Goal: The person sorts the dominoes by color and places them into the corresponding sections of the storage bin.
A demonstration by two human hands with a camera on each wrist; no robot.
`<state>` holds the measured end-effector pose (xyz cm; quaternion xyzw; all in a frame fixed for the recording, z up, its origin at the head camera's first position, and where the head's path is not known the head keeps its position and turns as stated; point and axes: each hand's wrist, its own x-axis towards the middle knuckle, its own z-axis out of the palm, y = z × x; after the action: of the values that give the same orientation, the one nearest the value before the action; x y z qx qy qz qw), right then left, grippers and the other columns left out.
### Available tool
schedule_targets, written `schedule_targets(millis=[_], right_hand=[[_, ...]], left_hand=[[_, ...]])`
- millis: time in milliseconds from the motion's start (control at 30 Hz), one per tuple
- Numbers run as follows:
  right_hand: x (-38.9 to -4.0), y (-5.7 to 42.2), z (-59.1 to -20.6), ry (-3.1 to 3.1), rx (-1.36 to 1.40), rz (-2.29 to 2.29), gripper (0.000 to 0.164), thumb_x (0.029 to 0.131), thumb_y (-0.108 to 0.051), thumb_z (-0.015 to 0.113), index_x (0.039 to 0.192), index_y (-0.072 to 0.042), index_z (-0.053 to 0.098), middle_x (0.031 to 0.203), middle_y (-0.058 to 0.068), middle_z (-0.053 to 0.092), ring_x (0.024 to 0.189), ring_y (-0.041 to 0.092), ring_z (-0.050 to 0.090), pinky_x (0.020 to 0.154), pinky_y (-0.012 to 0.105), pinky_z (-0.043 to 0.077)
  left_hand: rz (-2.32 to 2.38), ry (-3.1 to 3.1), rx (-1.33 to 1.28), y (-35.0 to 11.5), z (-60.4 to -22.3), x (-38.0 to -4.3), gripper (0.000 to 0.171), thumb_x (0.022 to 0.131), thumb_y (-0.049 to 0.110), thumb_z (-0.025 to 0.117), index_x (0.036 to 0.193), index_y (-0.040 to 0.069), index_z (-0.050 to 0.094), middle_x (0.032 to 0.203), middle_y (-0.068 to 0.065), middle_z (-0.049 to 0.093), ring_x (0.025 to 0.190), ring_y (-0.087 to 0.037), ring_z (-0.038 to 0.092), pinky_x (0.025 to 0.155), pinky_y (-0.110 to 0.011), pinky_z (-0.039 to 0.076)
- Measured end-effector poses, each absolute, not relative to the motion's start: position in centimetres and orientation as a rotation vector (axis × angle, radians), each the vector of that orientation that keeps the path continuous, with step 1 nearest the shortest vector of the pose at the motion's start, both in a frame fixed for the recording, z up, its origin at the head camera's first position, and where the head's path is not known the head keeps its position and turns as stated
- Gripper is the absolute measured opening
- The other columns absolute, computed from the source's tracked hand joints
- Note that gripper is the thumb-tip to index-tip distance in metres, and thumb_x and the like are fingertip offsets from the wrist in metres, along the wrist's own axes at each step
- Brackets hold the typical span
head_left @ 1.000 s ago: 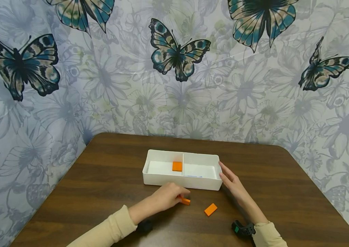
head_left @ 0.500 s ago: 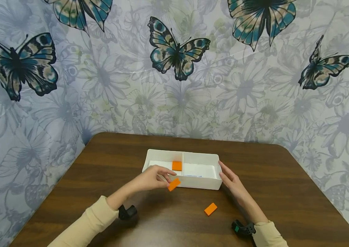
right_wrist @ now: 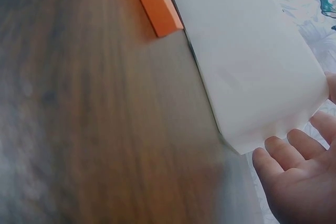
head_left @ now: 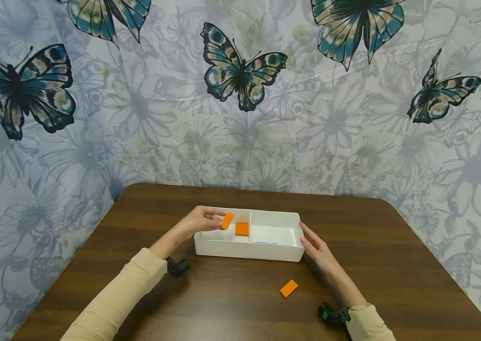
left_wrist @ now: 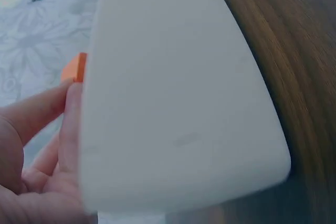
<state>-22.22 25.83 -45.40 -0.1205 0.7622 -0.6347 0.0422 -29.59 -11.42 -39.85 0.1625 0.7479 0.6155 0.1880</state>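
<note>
In the head view, my left hand (head_left: 200,221) pinches a small flat orange block (head_left: 227,220) over the left compartment of a white two-part box (head_left: 246,251). The left wrist view shows the fingertips with this orange block (left_wrist: 74,68) just above the box rim. Another orange block (head_left: 242,229) lies inside the left compartment, beside the divider. My right hand (head_left: 326,259) rests its fingers against the box's right end; in the right wrist view its fingertips (right_wrist: 281,150) touch the end wall. A further orange block (head_left: 289,288) lies on the table in front of the box.
A brown wooden table (head_left: 372,237) carries the box. Behind it hangs a floral backdrop (head_left: 172,137) with printed butterflies. Something thin and bluish (head_left: 266,243) shows at the bottom of the right compartment. Each wrist wears a dark band.
My left hand has lifted an orange block from the table in front of the box and carried it up and left, over the left compartment. The right hand has stayed at the box's right end.
</note>
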Motion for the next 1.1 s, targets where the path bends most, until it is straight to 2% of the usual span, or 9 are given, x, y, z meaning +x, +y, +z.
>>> schedule_targets(millis=[400, 633, 767, 867, 933, 1033, 1100], right_hand=[[-22.4, 25.8, -45.2, 2.335, -0.371, -1.943, 0.054, 0.101, -0.021, 0.045, 0.149, -0.008, 0.024, 0.152, 0.018, 0.014, 0.135, 0.039, 0.017, 0.102, 0.056, 0.020], [-22.2, 25.7, -45.3, 2.344, -0.344, -1.944, 0.053, 0.101, -0.022, 0.046, 0.149, -0.011, 0.026, 0.152, 0.016, 0.016, 0.136, 0.036, 0.017, 0.102, 0.054, 0.021], [-22.3, 25.7, -45.5, 2.350, -0.341, -1.945, 0.053, 0.101, -0.022, 0.046, 0.149, -0.011, 0.026, 0.152, 0.015, 0.016, 0.136, 0.035, 0.017, 0.102, 0.054, 0.022], [-22.2, 25.7, -45.5, 2.348, -0.332, -1.950, 0.054, 0.101, -0.022, 0.046, 0.149, -0.010, 0.026, 0.152, 0.014, 0.016, 0.136, 0.035, 0.017, 0.103, 0.054, 0.022], [-22.1, 25.7, -45.5, 2.346, -0.326, -1.953, 0.054, 0.100, -0.023, 0.047, 0.149, -0.010, 0.026, 0.152, 0.014, 0.017, 0.136, 0.035, 0.017, 0.102, 0.054, 0.022], [-22.1, 25.6, -45.5, 2.343, -0.336, -1.952, 0.055, 0.101, -0.023, 0.046, 0.149, -0.009, 0.025, 0.152, 0.015, 0.016, 0.136, 0.036, 0.016, 0.102, 0.055, 0.021], [-22.1, 25.6, -45.5, 2.346, -0.346, -1.951, 0.055, 0.101, -0.022, 0.046, 0.149, -0.008, 0.024, 0.152, 0.015, 0.016, 0.136, 0.037, 0.016, 0.102, 0.055, 0.021]], left_hand=[[1.711, 2.126, 0.287, -8.7, -40.7, -30.7, 0.038, 0.088, -0.007, 0.058, 0.124, -0.016, 0.050, 0.099, -0.021, 0.063, 0.088, -0.027, 0.065, 0.083, -0.038, 0.049], [1.687, 2.139, 0.207, -7.8, -41.4, -30.1, 0.044, 0.084, -0.014, 0.056, 0.124, -0.023, 0.041, 0.115, -0.033, 0.050, 0.072, -0.022, 0.064, 0.071, -0.031, 0.053], [1.673, 2.157, 0.153, -7.5, -41.9, -30.5, 0.048, 0.083, -0.016, 0.059, 0.127, -0.020, 0.041, 0.123, -0.034, 0.046, 0.071, -0.025, 0.066, 0.067, -0.030, 0.054], [1.694, 2.142, 0.182, -7.8, -44.7, -32.5, 0.046, 0.080, -0.013, 0.066, 0.122, -0.017, 0.047, 0.115, -0.031, 0.051, 0.070, -0.027, 0.067, 0.061, -0.029, 0.054], [1.686, 2.143, 0.175, -7.9, -45.4, -33.0, 0.046, 0.079, -0.013, 0.067, 0.121, -0.017, 0.048, 0.115, -0.031, 0.052, 0.070, -0.028, 0.067, 0.061, -0.028, 0.054], [1.672, 2.134, 0.065, -7.6, -45.3, -33.2, 0.041, 0.080, -0.013, 0.066, 0.117, -0.020, 0.049, 0.108, -0.032, 0.055, 0.070, -0.029, 0.067, 0.063, -0.027, 0.054], [1.672, 2.151, 0.008, -7.2, -43.3, -31.5, 0.040, 0.082, -0.016, 0.061, 0.120, -0.022, 0.046, 0.110, -0.033, 0.054, 0.071, -0.028, 0.068, 0.064, -0.026, 0.054]])
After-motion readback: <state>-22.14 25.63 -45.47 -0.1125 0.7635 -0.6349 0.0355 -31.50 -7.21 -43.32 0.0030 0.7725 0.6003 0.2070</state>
